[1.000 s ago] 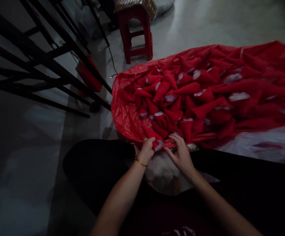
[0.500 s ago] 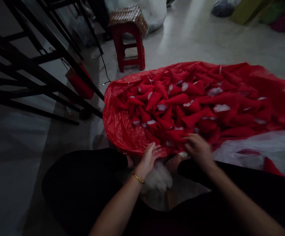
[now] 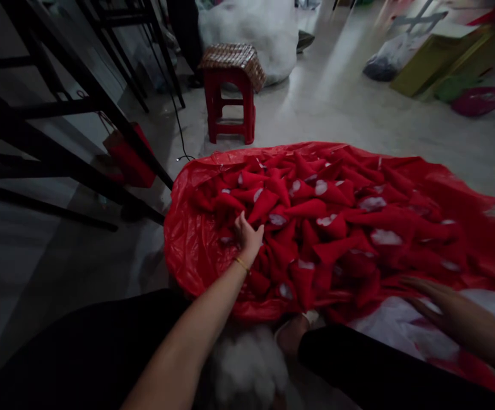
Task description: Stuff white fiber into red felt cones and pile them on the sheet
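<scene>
A heap of red cone-shaped cloth pieces with white stuffing at their open ends (image 3: pixel 307 209) lies on a red plastic sheet (image 3: pixel 196 262). My left hand (image 3: pixel 249 238) is over the near left part of the heap. Its thumb and fingers are apart and touch or hover just above the cones; I see nothing held. My right hand (image 3: pixel 448 307) is open, its fingers stretched out above a white translucent plastic bag (image 3: pixel 395 324) at the heap's right edge. Red pieces show dimly through that bag. White fluffy stuffing (image 3: pixel 249 361) lies between my legs.
A red plastic stool (image 3: pixel 230 105) with a woven cover stands behind the sheet. Black metal frame legs (image 3: pixel 114 117) rise at the left, near a red paper bag (image 3: pixel 134 156). A large white bag (image 3: pixel 256 34) sits farther back. A magenta basket (image 3: pixel 482 101) lies at the right.
My left hand has moved forward onto the heap from the sheet's near edge. My right hand has left the cones and moved right, over the white bag. The view has tilted up.
</scene>
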A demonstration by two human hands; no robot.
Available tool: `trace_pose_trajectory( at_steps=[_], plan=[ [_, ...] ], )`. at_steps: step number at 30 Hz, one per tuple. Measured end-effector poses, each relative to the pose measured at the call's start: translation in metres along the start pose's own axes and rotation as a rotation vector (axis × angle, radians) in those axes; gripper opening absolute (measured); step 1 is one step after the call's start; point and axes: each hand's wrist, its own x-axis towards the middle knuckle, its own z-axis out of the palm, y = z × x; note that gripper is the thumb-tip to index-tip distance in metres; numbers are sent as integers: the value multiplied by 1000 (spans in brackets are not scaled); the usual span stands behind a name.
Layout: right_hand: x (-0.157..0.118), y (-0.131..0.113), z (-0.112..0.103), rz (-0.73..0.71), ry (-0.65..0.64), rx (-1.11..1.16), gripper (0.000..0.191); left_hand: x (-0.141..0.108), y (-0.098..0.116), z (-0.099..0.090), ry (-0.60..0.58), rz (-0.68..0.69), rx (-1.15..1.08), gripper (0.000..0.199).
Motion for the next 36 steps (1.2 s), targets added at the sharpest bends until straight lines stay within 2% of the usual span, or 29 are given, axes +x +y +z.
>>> trace_pose_trajectory(
  at_steps=[2, 4, 5, 7, 10, 12, 14, 16, 18, 22, 25, 28, 30, 32, 34, 36],
  plan=[
    [43, -5, 22, -74, -68, -19, 33, 36, 11, 20, -111, 153, 125, 76],
    [103, -19, 54, -129, -139, 6, 33, 60, 9, 34, -247, 196, 164, 62],
    [135, -26, 71, -144, -119, 38, 33, 68, 3, 38, -285, 191, 147, 53],
    [199, -36, 102, -115, -19, 114, 34, 73, -17, 39, -285, 153, 45, 42],
    [276, -37, 137, 41, 113, 187, 46, 60, -53, 24, -240, 33, -200, 39],
    [311, -35, 158, 127, 136, 176, 63, 45, -73, 7, -236, -61, -331, 41],
    [330, -38, 177, 220, 50, 92, 76, 28, -86, -12, -223, -92, -411, 46],
    [335, -46, 192, 301, -92, -5, 67, 14, -92, -30, -189, -62, -441, 49],
    [327, -58, 198, 328, -174, -62, 48, 2, -94, -45, -161, -19, -426, 50],
    [285, -76, 190, 188, -133, -70, 37, -15, -97, -64, -140, 4, -342, 40],
    [231, -89, 184, 92, -28, 175, 32, -32, -101, -70, -103, 38, -323, 34],
    [164, -109, 193, 217, 113, 558, 25, -56, -106, -75, -30, 39, -377, 31],
    [117, -126, 205, 354, 196, 755, 24, -74, -109, -79, -21, -67, -486, 30],
    [76, -144, 218, 446, 277, 901, 24, -91, -108, -84, -59, -236, -661, 34],
    [44, -162, 227, 498, 365, 999, 29, -107, -103, -89, -95, -379, -842, 44],
    [24, -178, 229, 526, 430, 1093, 42, -122, -94, -91, -108, -454, -970, 52]
  ],
)
